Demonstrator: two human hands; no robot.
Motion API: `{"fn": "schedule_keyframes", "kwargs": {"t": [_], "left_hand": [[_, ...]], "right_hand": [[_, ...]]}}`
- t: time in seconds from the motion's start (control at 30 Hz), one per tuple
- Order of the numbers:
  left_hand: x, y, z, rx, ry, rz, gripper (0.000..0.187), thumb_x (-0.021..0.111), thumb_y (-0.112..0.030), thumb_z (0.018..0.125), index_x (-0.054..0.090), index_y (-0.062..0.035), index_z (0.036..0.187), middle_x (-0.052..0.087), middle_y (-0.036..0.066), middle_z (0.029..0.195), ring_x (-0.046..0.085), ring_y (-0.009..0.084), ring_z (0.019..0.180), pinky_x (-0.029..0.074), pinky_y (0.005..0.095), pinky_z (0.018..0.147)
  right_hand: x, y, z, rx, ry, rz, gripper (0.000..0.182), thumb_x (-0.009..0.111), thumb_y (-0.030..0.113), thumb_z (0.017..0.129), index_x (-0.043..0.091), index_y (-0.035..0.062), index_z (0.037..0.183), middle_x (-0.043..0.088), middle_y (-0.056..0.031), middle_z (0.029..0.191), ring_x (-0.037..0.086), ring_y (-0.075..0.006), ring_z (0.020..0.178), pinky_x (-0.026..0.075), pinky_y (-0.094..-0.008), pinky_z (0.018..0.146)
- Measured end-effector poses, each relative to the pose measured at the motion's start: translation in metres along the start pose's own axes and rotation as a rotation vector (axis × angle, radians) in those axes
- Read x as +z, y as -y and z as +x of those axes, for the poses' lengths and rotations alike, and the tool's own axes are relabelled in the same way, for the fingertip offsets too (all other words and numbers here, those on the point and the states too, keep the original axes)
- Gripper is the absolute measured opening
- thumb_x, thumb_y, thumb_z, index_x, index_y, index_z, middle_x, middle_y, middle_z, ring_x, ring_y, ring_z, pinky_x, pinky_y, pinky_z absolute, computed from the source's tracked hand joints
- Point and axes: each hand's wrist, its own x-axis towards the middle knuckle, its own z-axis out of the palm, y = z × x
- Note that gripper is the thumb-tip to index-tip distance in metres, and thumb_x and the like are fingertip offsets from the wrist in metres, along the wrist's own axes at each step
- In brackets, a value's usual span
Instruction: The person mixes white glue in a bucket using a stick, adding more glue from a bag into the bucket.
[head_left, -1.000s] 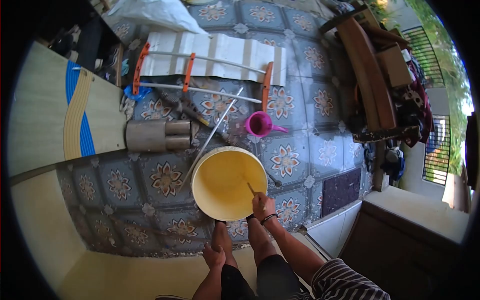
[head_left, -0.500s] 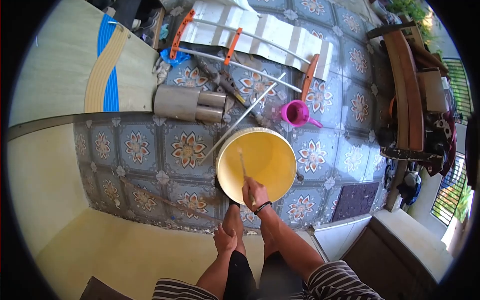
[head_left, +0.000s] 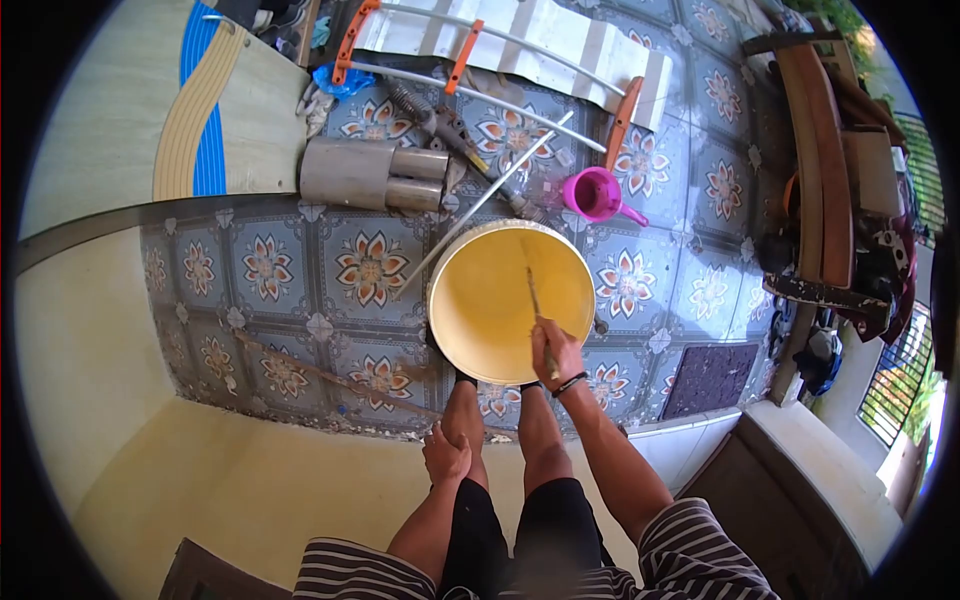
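Note:
My right hand is closed around a thin stick, its upper end showing below the fist. The stick's far end reaches into a large round tub with a pale rim and a yellow inside. That tip overlaps the yellow near the tub's far side. Below the tub, my left hand lies against my left leg at about the knee, fingers curled round it. The tub stands on the tiled floor just in front of my feet.
Beyond the tub lie a pink dipper, a white rod, a grey metal double-pipe part and a rack with orange brackets. A patterned board stands left; a wooden bench is at right.
My right hand has swung the stick to the right and farther across the tub. The whole view has shifted slightly; my left hand stays on the leg.

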Motion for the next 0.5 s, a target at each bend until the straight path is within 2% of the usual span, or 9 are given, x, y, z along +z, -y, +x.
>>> {"fn": "schedule_keyframes", "kwargs": {"t": [0.13, 0.23, 0.33, 0.43, 0.5], "left_hand": [[0.004, 0.005, 0.001, 0.007, 0.001, 0.012, 0.063, 0.059, -0.038, 0.086, 0.043, -0.0024, 0.136, 0.054, 0.026, 0.123, 0.056, 0.0433, 0.111, 0.046, 0.0502, 0.096], [0.000, -0.003, 0.000, -0.001, 0.008, 0.016, 0.063, 0.059, -0.038, 0.086, 0.043, -0.0032, 0.136, 0.054, 0.026, 0.123, 0.056, 0.0431, 0.111, 0.046, 0.0508, 0.095], [0.000, -0.001, 0.001, 0.010, 0.004, 0.038, 0.063, 0.059, -0.039, 0.086, 0.043, -0.0039, 0.136, 0.053, 0.026, 0.124, 0.056, 0.0429, 0.111, 0.047, 0.0511, 0.094], [-0.001, -0.005, -0.001, -0.001, 0.021, 0.041, 0.064, 0.060, -0.039, 0.086, 0.043, -0.0042, 0.137, 0.053, 0.025, 0.124, 0.055, 0.0429, 0.111, 0.047, 0.0511, 0.094], [0.002, -0.001, 0.002, -0.002, 0.016, 0.030, 0.065, 0.060, -0.040, 0.086, 0.042, -0.0040, 0.137, 0.052, 0.025, 0.125, 0.055, 0.0431, 0.111, 0.047, 0.0511, 0.094]], "right_hand": [[0.004, 0.012, -0.015, 0.065, 0.203, 0.152, 0.011, 0.057, 0.004, 0.086, 0.063, -0.0017, 0.094, 0.064, -0.0232, 0.071, 0.066, -0.0404, 0.067, 0.053, -0.0434, 0.061], [-0.006, 0.005, -0.036, 0.018, 0.286, 0.050, 0.009, 0.057, 0.006, 0.086, 0.063, -0.0004, 0.089, 0.062, -0.0228, 0.066, 0.065, -0.0403, 0.063, 0.052, -0.0444, 0.058], [-0.028, -0.003, -0.043, 0.142, 0.225, -0.104, 0.015, 0.054, 0.009, 0.090, 0.064, -0.0014, 0.090, 0.064, -0.0206, 0.069, 0.067, -0.0360, 0.063, 0.053, -0.0410, 0.058], [-0.034, -0.011, -0.032, 0.192, 0.081, -0.112, 0.016, 0.053, 0.009, 0.090, 0.064, -0.0017, 0.090, 0.064, -0.0208, 0.066, 0.066, -0.0375, 0.061, 0.053, -0.0418, 0.056], [-0.030, -0.009, -0.029, 0.142, 0.076, -0.120, 0.015, 0.053, 0.007, 0.089, 0.065, -0.0017, 0.094, 0.065, -0.0212, 0.069, 0.067, -0.0369, 0.065, 0.054, -0.0407, 0.058]]}}
